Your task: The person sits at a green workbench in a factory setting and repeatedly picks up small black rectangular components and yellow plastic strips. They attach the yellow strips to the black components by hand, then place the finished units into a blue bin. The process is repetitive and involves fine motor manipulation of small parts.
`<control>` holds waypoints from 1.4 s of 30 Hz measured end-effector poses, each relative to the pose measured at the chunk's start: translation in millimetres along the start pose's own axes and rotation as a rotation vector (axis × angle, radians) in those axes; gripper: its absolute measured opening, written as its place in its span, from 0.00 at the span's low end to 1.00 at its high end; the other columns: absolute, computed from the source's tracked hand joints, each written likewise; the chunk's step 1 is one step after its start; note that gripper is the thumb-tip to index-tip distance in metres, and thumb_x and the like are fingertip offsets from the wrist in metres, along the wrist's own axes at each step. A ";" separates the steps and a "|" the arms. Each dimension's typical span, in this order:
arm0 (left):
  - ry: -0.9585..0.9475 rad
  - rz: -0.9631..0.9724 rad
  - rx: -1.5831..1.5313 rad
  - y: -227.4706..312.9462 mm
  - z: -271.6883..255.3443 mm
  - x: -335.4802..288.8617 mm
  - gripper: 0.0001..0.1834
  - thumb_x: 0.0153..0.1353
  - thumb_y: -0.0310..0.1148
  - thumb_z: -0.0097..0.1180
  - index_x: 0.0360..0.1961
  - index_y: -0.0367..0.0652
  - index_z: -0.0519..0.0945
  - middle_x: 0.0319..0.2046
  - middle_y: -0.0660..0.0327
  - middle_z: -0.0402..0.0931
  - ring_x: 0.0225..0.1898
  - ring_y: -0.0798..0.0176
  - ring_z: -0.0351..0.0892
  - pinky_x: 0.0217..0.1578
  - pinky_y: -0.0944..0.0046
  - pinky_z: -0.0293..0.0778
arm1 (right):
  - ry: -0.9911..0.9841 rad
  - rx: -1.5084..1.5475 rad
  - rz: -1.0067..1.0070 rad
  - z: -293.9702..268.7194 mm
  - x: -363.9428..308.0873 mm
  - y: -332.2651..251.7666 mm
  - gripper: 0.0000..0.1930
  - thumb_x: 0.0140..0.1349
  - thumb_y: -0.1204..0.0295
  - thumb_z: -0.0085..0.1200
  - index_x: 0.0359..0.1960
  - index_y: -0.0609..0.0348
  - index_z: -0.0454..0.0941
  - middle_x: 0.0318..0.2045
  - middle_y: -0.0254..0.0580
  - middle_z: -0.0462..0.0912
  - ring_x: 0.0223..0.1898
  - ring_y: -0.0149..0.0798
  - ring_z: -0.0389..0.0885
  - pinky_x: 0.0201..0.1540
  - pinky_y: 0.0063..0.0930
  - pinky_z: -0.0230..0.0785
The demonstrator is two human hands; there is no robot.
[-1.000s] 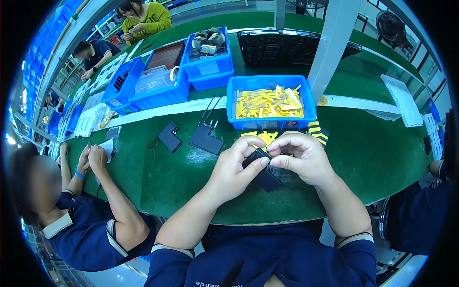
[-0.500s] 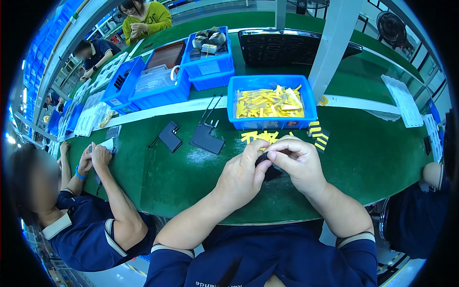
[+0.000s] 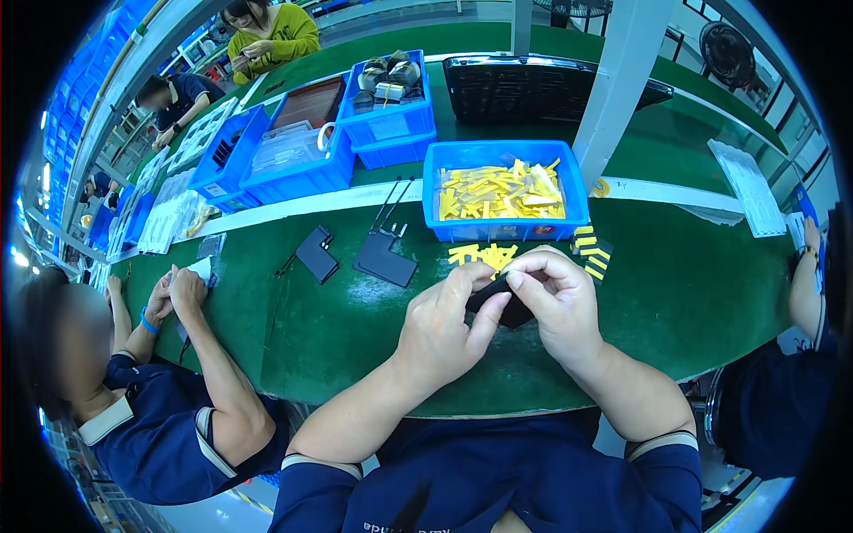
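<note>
A flat black part is held between my two hands above the green table, its shape mostly hidden by the fingers. My left hand pinches its left edge between thumb and fingers. On its upper edge, the thumb and bent fingers of my right hand close too. Just beyond my fingers lies a loose pile of yellow strips. To the left rest two L-shaped black parts: a larger one with cables at its top, and a smaller one.
Behind the pile stands a blue bin of yellow strips. Beside it lies a dark sheet with yellow strips. More blue bins sit back left, near a grey post. A co-worker's arms work at left; another's arm reaches in at right.
The black part has turned in my hands, so more of its flat face shows. My right fingers have shifted slightly upward. At the right, a co-worker's forearm has come forward onto the table's edge.
</note>
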State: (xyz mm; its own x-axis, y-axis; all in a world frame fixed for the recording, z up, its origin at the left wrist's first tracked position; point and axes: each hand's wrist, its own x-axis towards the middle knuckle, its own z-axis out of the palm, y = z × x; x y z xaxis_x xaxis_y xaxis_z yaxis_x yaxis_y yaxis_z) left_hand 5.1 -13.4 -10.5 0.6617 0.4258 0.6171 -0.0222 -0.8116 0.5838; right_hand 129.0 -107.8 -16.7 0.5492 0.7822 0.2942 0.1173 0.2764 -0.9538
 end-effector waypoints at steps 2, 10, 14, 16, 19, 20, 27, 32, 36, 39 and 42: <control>0.010 0.029 0.070 -2.1 -2.8 0.9 0.10 0.49 0.24 0.63 0.33 0.36 0.75 0.28 0.55 0.79 0.27 0.57 0.81 0.27 0.65 0.76 | 0.024 -0.015 0.021 0.0 0.4 1.8 0.04 0.58 0.78 0.55 0.31 0.66 0.78 0.31 0.38 0.77 0.31 0.26 0.76 0.34 0.19 0.70; 0.080 0.175 0.247 3.0 -6.4 2.6 0.07 0.45 0.20 0.62 0.26 0.38 0.77 0.24 0.57 0.79 0.24 0.58 0.80 0.24 0.64 0.75 | 0.033 -0.091 -0.024 6.1 -4.1 -1.3 0.04 0.58 0.78 0.54 0.31 0.67 0.77 0.29 0.39 0.76 0.30 0.27 0.77 0.33 0.20 0.71; 0.076 0.224 0.285 2.8 -5.5 3.9 0.07 0.44 0.21 0.62 0.27 0.38 0.78 0.25 0.57 0.80 0.25 0.58 0.80 0.26 0.64 0.75 | 0.054 -0.101 -0.012 5.8 -3.7 -2.4 0.04 0.58 0.78 0.54 0.31 0.67 0.77 0.29 0.39 0.76 0.29 0.27 0.77 0.32 0.19 0.71; 0.048 0.217 0.269 1.4 -7.0 2.9 0.07 0.44 0.21 0.63 0.28 0.38 0.78 0.26 0.57 0.80 0.26 0.58 0.80 0.27 0.64 0.75 | 0.054 -0.095 -0.020 5.0 -3.2 -1.8 0.03 0.57 0.78 0.54 0.31 0.67 0.77 0.29 0.39 0.76 0.29 0.27 0.77 0.32 0.19 0.71; 0.054 0.243 0.245 -0.1 -8.0 3.8 0.07 0.45 0.22 0.63 0.29 0.37 0.79 0.26 0.56 0.80 0.26 0.57 0.80 0.27 0.64 0.75 | 0.059 -0.119 -0.058 4.5 -2.7 -2.9 0.03 0.57 0.79 0.54 0.31 0.67 0.77 0.28 0.39 0.76 0.28 0.28 0.77 0.31 0.19 0.71; 0.046 0.227 0.222 -0.5 -8.8 4.4 0.07 0.46 0.22 0.63 0.28 0.37 0.79 0.26 0.56 0.80 0.26 0.57 0.80 0.27 0.64 0.75 | 0.061 -0.133 -0.075 4.4 -2.5 -3.5 0.03 0.57 0.79 0.54 0.31 0.66 0.77 0.28 0.39 0.76 0.28 0.28 0.77 0.31 0.19 0.71; 0.055 0.067 0.070 -1.5 -7.6 5.4 0.05 0.48 0.23 0.63 0.28 0.38 0.81 0.26 0.56 0.80 0.25 0.61 0.80 0.25 0.67 0.75 | 0.047 -0.223 -0.118 5.1 -3.1 -5.2 0.03 0.55 0.79 0.55 0.30 0.65 0.78 0.28 0.39 0.77 0.28 0.29 0.77 0.30 0.19 0.71; -0.006 -0.099 -0.054 -3.3 -8.5 3.9 0.05 0.48 0.23 0.64 0.29 0.37 0.81 0.26 0.58 0.80 0.26 0.65 0.80 0.24 0.70 0.75 | 0.044 -0.247 -0.135 4.9 -3.5 -4.5 0.03 0.54 0.80 0.56 0.30 0.65 0.78 0.27 0.40 0.77 0.27 0.30 0.77 0.30 0.20 0.71; -0.018 -0.124 -0.078 -4.7 -9.0 3.1 0.06 0.48 0.23 0.64 0.29 0.38 0.81 0.26 0.58 0.81 0.25 0.66 0.80 0.24 0.70 0.75 | 0.039 -0.250 -0.146 4.9 -3.7 -7.2 0.02 0.54 0.80 0.56 0.30 0.65 0.78 0.27 0.40 0.77 0.27 0.30 0.78 0.30 0.20 0.71; 0.035 -0.054 -0.037 -2.0 -6.4 3.6 0.07 0.47 0.24 0.64 0.28 0.39 0.79 0.24 0.59 0.79 0.22 0.64 0.79 0.22 0.68 0.73 | 0.042 -0.248 -0.153 4.9 -3.2 -5.9 0.02 0.53 0.80 0.56 0.29 0.65 0.78 0.27 0.40 0.77 0.27 0.30 0.78 0.30 0.20 0.71; 0.083 0.109 0.057 -5.1 -5.1 3.4 0.08 0.46 0.23 0.64 0.28 0.39 0.77 0.23 0.59 0.79 0.22 0.60 0.79 0.23 0.65 0.74 | 0.051 -0.249 -0.161 5.3 -3.1 -4.5 0.02 0.53 0.80 0.56 0.29 0.65 0.78 0.27 0.40 0.77 0.27 0.30 0.78 0.30 0.20 0.71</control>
State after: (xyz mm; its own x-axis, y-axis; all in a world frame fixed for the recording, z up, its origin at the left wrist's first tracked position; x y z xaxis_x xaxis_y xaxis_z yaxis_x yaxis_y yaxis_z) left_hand 3.6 -5.7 -8.7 0.5936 0.3639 0.7178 -0.0463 -0.8750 0.4819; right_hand 122.3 -108.5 -13.0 0.5470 0.7090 0.4451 0.4016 0.2443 -0.8826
